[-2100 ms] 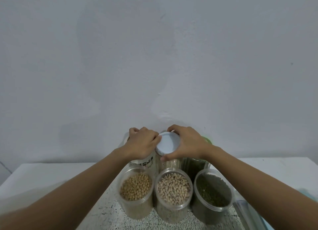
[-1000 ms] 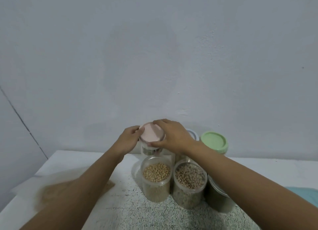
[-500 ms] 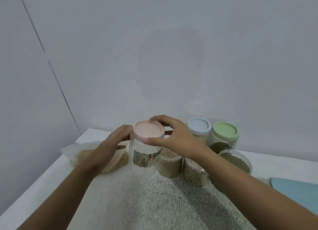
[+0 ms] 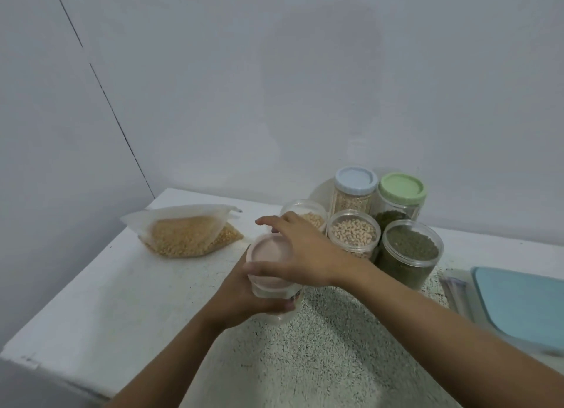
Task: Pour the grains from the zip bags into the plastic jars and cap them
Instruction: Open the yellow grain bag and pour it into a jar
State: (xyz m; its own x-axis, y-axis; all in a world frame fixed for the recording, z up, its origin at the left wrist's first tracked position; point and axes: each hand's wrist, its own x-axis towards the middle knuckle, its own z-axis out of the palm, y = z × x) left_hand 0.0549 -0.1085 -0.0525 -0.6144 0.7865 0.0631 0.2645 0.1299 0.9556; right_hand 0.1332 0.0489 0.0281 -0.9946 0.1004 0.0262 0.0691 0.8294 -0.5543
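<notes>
Jar: the clear jar [image 4: 276, 291] stands on the speckled mat [image 4: 305, 362], held between both hands, with the pink lid [image 4: 267, 252] sitting on it; what it holds is hidden by fingers and blur, though it looks close to empty.
Step in hand: most likely twisting the pink lid off so the grain can go in.
Doing it well: keep the jar upright and pinned to the mat, let only the lid turn, and lift it straight up once the thread lets go. Squeezing the thin wall too hard would bind the thread.
Left hand: the left hand [image 4: 244, 297] comes from below and wraps round the jar wall under the lid, one fingertip showing on the side nearest the right wrist. It grips the jar.
Right hand: the right hand [image 4: 308, 255] lies over the lid, forearm crossing above the left one. The thumb presses the near rim and the fingers curve over the far rim, so it clamps the lid; the forefinger juts out past the rim.
Zip bag: the zip bag [image 4: 186, 233] of yellow grain lies on the table [image 4: 122, 301] beyond the forefinger tip, well apart from it and not yet poured.
Open jars: three filled open jars [image 4: 366, 246] stand just behind the right knuckles and wrist, close enough to knock.
Capped jars: two capped jars [image 4: 355, 180] stand beyond those, against the wall.
</notes>
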